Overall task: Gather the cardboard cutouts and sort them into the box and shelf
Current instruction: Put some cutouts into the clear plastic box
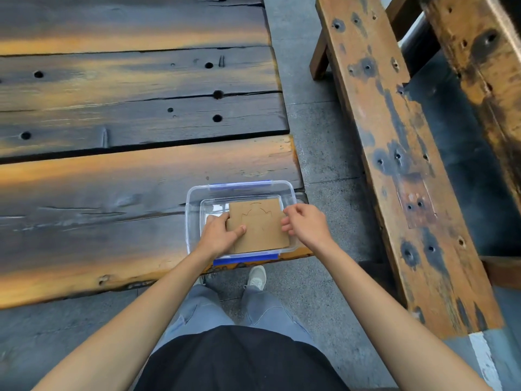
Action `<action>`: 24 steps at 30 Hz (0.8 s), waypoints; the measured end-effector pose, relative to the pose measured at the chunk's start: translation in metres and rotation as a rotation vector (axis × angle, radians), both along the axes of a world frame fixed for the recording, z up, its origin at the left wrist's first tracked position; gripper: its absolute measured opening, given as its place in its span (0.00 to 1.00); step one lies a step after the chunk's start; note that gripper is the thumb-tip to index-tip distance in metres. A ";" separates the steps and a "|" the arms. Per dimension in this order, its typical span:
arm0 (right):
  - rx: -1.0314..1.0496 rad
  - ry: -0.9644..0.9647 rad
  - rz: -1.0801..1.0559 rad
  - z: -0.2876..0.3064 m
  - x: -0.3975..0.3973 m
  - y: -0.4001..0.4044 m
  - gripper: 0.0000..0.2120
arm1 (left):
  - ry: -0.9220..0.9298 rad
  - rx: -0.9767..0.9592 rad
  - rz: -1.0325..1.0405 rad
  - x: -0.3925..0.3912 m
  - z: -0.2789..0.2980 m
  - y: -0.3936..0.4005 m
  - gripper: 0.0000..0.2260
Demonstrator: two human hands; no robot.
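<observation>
- Head view showed us the cardboard cutouts [258, 227] lying in the clear box [194, 198] at the near corner of the wooden surface [112, 179].
- Our left hand [218, 235] pinched the stack's left edge, thumb on top; our right hand [306, 224] hovered at its right edge, fingers [286, 225] curled and gripping nothing.
- We judged it best to press the stack flat and square it within the walls (no corner riding up).
- We counted one box, two hands and at least two cutouts; the exact number we could not tell.
</observation>
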State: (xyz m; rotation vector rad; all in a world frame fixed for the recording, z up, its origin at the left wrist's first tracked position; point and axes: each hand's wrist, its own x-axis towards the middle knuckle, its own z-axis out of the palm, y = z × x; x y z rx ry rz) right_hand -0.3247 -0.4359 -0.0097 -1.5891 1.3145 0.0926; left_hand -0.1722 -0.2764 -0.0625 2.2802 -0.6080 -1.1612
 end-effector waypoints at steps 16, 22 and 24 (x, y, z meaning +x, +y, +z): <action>-0.189 0.143 0.294 0.005 0.005 0.009 0.17 | 0.126 -0.001 0.147 0.005 0.015 0.010 0.15; -0.310 0.178 0.395 0.004 0.012 0.026 0.16 | -0.069 -0.003 0.107 0.000 0.018 0.015 0.12; -0.312 0.166 0.423 0.003 0.012 0.028 0.16 | -0.086 -0.014 0.126 -0.002 0.019 0.013 0.12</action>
